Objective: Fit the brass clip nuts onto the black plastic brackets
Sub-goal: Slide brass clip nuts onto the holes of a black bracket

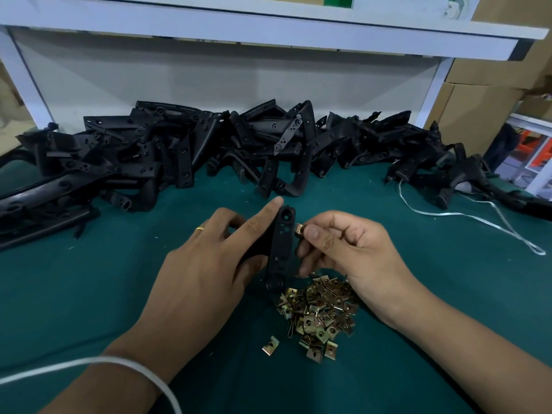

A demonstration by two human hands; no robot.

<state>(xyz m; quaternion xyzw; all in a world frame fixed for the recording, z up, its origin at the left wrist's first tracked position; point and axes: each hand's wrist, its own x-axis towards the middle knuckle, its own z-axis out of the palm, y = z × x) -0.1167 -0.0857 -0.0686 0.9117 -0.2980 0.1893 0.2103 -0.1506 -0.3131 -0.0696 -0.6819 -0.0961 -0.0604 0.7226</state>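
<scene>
A green-topped table (89, 294) under a white shelf (268, 28) (cardboard boxes (484, 94) behind).

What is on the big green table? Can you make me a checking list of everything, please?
Surface: green cloth-covered table, with small pale specks.
Job's things: black plastic bracket held upright; one brass clip nut beside its upper edge, not yet on; loose pile of brass clip nuts below; long heap of black plastic brackets along the back.
Clutter: one stray brass nut apart from the pile.
Grippers: left hand grips the bracket; right hand pinches the nut.
Cables: white strap at right; white cord over the left wrist.
Surroundings: white shelf frame; cardboard boxes at right.
</scene>
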